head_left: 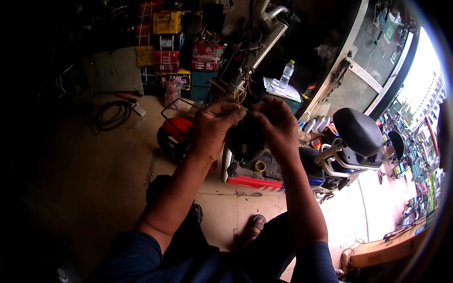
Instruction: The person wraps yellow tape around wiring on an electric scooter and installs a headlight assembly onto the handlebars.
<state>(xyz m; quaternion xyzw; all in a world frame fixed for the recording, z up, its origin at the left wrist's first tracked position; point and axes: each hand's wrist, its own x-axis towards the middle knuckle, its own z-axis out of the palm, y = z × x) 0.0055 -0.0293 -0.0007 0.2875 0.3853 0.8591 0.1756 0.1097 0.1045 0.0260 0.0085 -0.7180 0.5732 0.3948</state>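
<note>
Over the red-sided scooter (255, 183), the left hand (213, 123) has a narrow grip, thumb pressed to forefinger; anything pinched there is too small to tell. The right hand (277, 124) curls just beside it, its grip unclear, perhaps for fine two-handed work. Yellow wires (239, 96) show just beyond the hands; a tape roll (260, 166) rests on the scooter, likely within reach.

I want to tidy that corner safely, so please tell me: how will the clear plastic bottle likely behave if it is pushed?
The clear plastic bottle would probably tip easily, being tall and narrow. Once down, its round sides could let it roll. The papers beneath might slide with it.
</note>
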